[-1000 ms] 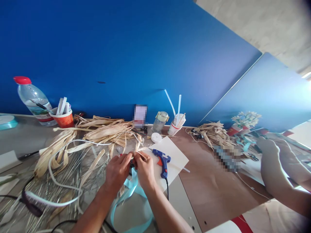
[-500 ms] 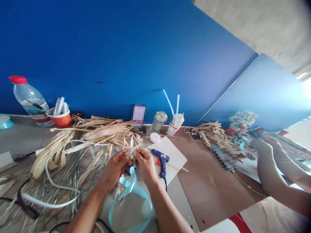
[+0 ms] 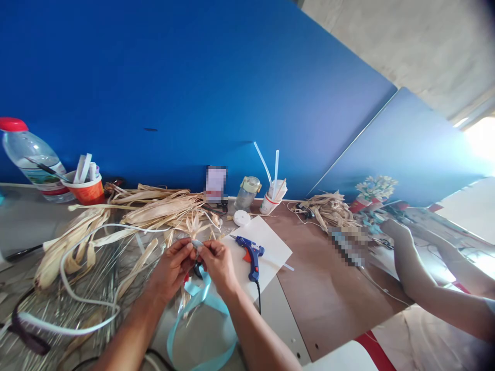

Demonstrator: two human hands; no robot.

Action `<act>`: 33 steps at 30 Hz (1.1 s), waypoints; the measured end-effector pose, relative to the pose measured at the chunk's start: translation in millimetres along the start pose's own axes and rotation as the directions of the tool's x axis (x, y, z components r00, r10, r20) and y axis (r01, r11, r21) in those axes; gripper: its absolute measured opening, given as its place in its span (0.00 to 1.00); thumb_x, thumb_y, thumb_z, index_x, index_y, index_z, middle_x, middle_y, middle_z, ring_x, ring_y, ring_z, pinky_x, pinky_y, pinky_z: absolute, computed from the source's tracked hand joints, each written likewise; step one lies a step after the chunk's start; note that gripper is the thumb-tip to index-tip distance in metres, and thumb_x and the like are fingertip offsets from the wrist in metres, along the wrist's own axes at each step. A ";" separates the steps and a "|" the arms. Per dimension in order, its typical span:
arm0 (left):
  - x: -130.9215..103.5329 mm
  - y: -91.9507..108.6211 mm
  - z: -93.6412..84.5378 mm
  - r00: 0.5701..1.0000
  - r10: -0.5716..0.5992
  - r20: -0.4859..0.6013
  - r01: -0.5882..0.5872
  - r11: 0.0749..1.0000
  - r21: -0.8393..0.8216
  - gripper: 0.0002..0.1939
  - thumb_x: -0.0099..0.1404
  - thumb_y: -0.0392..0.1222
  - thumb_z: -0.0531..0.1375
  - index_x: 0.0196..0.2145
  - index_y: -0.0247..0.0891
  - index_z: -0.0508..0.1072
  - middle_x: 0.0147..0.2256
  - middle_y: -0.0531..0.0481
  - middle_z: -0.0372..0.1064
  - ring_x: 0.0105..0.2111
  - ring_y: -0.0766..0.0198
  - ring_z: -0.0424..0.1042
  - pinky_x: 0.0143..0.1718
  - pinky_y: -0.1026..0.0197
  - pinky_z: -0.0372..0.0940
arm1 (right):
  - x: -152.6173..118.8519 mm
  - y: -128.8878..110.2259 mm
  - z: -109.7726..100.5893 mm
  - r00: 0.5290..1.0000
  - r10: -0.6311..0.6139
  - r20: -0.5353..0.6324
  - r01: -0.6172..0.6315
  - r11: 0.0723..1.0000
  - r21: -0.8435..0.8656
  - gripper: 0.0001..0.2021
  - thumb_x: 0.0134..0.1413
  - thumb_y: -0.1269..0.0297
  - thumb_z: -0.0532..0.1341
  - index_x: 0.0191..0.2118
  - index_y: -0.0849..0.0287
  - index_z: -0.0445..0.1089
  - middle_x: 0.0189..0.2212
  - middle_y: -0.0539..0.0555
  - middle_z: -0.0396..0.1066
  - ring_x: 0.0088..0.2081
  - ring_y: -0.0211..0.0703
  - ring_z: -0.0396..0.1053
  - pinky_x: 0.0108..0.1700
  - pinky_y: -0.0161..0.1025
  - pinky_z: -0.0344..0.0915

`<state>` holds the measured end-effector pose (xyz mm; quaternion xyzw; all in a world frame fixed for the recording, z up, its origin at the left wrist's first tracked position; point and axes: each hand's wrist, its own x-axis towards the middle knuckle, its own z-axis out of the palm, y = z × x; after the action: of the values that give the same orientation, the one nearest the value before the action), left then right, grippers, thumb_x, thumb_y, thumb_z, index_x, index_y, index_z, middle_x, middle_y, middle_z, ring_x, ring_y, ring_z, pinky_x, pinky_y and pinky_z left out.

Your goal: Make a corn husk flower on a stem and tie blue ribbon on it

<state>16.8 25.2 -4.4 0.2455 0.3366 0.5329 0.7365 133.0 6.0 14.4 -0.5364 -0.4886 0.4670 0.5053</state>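
Just in front of me, a small flower of pale dried corn husk [image 3: 193,225] points upward from between my fingertips. My left hand [image 3: 175,265] is closed, pinching it at the base. A light blue ribbon [image 3: 201,294] wraps that base, and my right hand [image 3: 217,262] grips it there in a closed pinch. The ribbon's long tail loops down onto the table below my wrists. Beside my right hand, a blue glue gun [image 3: 253,255] lies on a white sheet [image 3: 273,245]. My fingers hide the flower's stem.
Corn husks [image 3: 158,208] and thin wires [image 3: 96,273] spread to the left, crossed by a white cord [image 3: 64,278]. A glass jar [image 3: 247,193], a white ribbon spool [image 3: 242,218] and a cup with glue sticks [image 3: 270,202] stand behind. At right, another person's arm [image 3: 410,268] reaches in.
The ribbon is now drawn up against the flower's base between my fingertips; before, it hung lower. The flower now stands more upright. The whole view has shifted slightly.
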 end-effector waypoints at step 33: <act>6.2 -3.9 0.1 0.994 0.080 -0.079 -0.057 0.962 0.267 0.14 0.44 0.44 0.68 0.29 0.38 0.72 0.22 0.55 0.73 0.21 0.66 0.69 0.25 0.65 0.64 | 0.8 -9.2 -17.3 0.985 -0.047 0.166 0.099 0.943 -0.319 0.10 0.50 0.68 0.58 0.39 0.60 0.72 0.29 0.51 0.71 0.32 0.40 0.68 0.35 0.35 0.63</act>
<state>20.5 29.8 -8.6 0.3291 0.4285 0.5189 0.6625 149.8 5.4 24.5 -0.5559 -0.6167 0.4013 0.3868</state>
